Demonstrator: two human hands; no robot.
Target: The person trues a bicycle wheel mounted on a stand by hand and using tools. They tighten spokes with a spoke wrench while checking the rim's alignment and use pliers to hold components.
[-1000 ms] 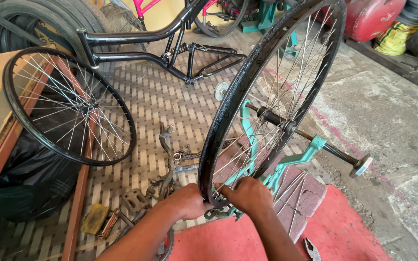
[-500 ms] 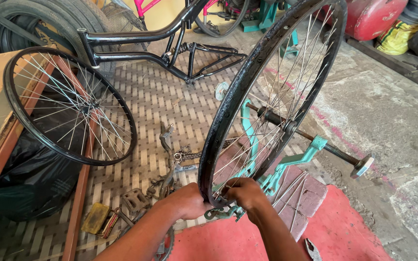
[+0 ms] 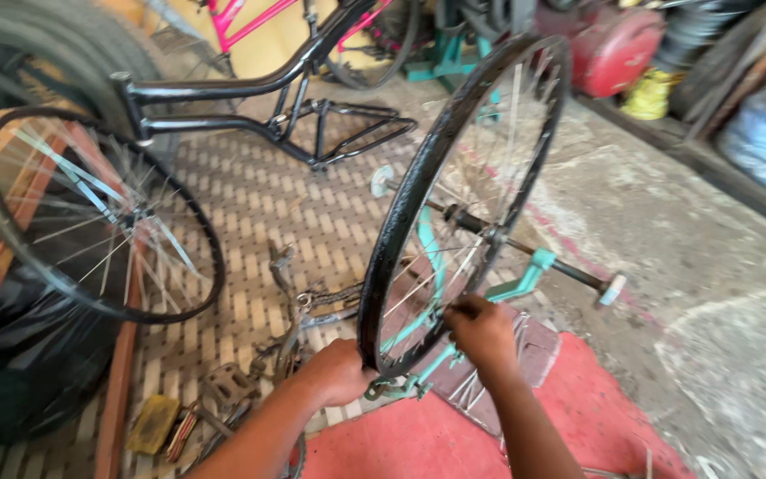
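Observation:
A black-rimmed bicycle wheel (image 3: 401,222) with thin silver spokes stands upright in a teal truing stand (image 3: 525,275), its axle running through the hub. My left hand (image 3: 340,372) grips the bottom of the rim from the left side. My right hand (image 3: 480,333) is closed around the spokes just inside the rim's lower part, fingers pinched on something small that I cannot make out.
A second spoked wheel (image 3: 90,222) leans at the left over a black bag. A black bicycle frame (image 3: 268,98) lies behind. Loose pedals and metal parts (image 3: 223,390) sit on the woven mat. A red mat (image 3: 418,443) lies under the stand; bare concrete to the right.
The view has shifted so the wheel sits more to the centre. My right hand has moved up from the rim's bottom onto the spokes. My left hand stays on the rim.

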